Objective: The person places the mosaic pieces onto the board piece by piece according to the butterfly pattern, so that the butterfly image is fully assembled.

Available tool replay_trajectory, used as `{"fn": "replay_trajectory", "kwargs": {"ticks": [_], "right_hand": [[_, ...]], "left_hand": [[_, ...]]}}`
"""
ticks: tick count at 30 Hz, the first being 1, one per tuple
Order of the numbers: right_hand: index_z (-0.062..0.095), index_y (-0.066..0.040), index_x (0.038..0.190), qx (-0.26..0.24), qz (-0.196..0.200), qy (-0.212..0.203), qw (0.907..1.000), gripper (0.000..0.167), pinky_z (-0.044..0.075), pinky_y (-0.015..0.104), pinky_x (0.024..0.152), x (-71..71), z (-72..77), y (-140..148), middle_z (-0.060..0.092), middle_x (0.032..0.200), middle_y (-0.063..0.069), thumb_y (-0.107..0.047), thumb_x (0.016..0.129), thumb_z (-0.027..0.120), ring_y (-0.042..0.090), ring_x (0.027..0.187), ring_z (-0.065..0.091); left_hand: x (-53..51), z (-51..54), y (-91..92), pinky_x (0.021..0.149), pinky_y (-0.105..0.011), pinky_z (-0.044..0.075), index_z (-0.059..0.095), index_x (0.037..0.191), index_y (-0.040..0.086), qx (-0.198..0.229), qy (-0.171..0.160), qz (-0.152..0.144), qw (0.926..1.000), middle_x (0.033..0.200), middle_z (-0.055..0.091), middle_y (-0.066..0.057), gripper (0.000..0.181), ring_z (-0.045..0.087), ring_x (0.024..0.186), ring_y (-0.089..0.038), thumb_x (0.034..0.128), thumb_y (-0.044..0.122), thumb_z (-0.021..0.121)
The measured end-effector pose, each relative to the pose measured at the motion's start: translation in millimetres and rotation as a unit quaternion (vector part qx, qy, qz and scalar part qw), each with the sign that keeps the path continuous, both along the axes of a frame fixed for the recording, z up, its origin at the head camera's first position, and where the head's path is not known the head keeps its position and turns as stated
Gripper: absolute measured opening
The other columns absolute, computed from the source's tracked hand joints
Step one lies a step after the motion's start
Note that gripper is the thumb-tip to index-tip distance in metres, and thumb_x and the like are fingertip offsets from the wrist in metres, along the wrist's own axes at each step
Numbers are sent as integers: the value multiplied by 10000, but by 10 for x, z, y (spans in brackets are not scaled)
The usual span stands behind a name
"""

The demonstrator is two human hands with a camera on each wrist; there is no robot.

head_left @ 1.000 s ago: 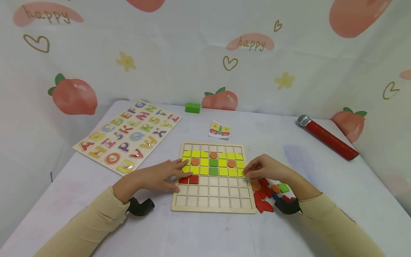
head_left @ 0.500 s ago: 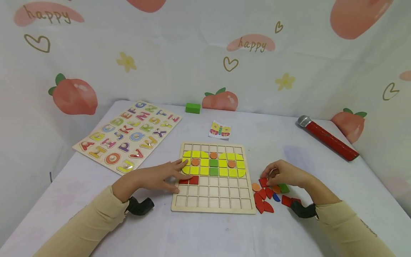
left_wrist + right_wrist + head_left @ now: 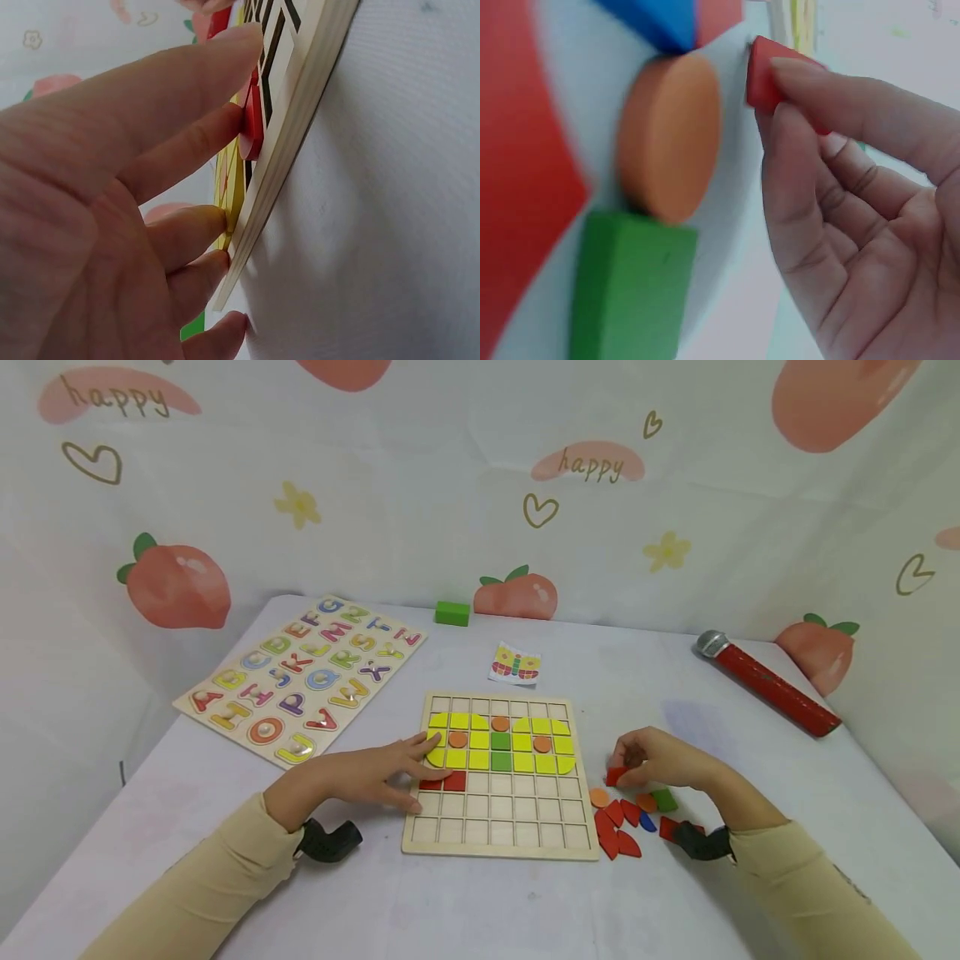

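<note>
The straight-edged red tile is in my right hand, pinched between thumb and forefinger, tilted just off the right side of the wooden grid board; I can make out no long axis on it. The board lies to my left of it, and my right hand is the nearer by far: my left hand rests with fingers spread on the far side's edge, forefinger touching a seated red piece. On the board I count two red pieces, two green squares, three orange discs and sixteen yellow tiles. Loose near my right hand are two orange discs, one green piece, one blue piece and at least six red ones, my wrist mount hiding some. Beyond are one butterfly card, one green block, one alphabet board and one red microphone.
</note>
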State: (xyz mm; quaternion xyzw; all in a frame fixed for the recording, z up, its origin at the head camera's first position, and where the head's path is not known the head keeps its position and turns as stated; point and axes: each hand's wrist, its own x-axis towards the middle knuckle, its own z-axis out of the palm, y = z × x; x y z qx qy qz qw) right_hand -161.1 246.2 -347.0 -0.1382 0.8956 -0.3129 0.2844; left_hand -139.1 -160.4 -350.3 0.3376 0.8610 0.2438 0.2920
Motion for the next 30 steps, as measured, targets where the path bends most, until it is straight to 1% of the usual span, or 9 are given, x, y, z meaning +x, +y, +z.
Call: {"fn": "replay_trajectory", "kwargs": {"ticks": [3,5,8,11,16,21,26,28,30], "right_hand": [[614,-14,917,-200,-120,-29,9997,151,535,249,678,-51,-4,-55,639,827,40,-121,833,680,161,735,552],[623,-12,937,-270,-110,-10,9996,157,537,247,686,-88,-5,-122,649,847,39,-135,849,666,153,740,557],[631,-3,939,-377,15,14,9993,148,541,263,677,-140,16,-252,664,855,52,-126,860,652,151,723,569],[633,7,935,-473,196,29,9987,140,548,277,668,-181,70,-382,675,857,68,-114,864,647,154,702,584],[623,13,941,-642,441,-115,9969,153,563,286,686,-207,140,-607,664,841,65,-121,869,644,147,694,613],[629,16,940,-821,684,-355,9936,127,572,291,697,-188,167,-901,664,817,66,-87,868,640,143,687,655],[633,17,923,-883,934,-552,9902,97,572,281,694,-180,153,-1192,680,795,70,-58,862,641,145,681,674],[639,13,918,-890,1066,-539,9888,86,570,272,694,-179,140,-1284,682,792,68,-48,857,643,137,678,667],[646,14,917,-837,1267,-407,9876,87,566,254,693,-177,130,-1363,682,799,67,-45,854,647,117,680,653]], "left_hand": [[-3,-1,-8,1149,-533,158,441,1396,240,13,-47,-26,10000,1580,91,-76,546,5,1459,-299,887,335,614],[-3,6,-15,1149,-537,148,427,1405,232,20,-81,-73,9999,1579,80,-93,527,-8,1458,-307,910,325,581],[-1,18,-30,1147,-548,133,395,1425,206,36,-152,-153,9998,1577,60,-123,518,-24,1454,-323,937,302,538],[-4,26,-39,1137,-574,120,356,1445,175,60,-187,-247,9995,1575,44,-145,539,-30,1449,-348,946,300,519],[-12,28,-40,1143,-569,92,297,1470,158,6,-150,-263,9995,1577,42,-136,591,-23,1450,-344,946,316,518],[-14,11,-48,1152,-549,71,261,1481,144,-19,-156,-165,9997,1579,47,-121,637,-19,1452,-332,935,324,537],[5,22,-31,1163,-519,87,214,1492,141,-121,-241,80,9996,1586,47,-56,702,-6,1460,-290,916,336,566],[8,21,-21,1167,-506,93,192,1497,138,-192,-229,110,9995,1587,45,-35,737,-2,1462,-272,906,348,580],[7,19,-13,1168,-503,93,179,1498,127,-231,-203,78,9995,1587,44,-38,766,-2,1462,-270,897,361,592]]}}
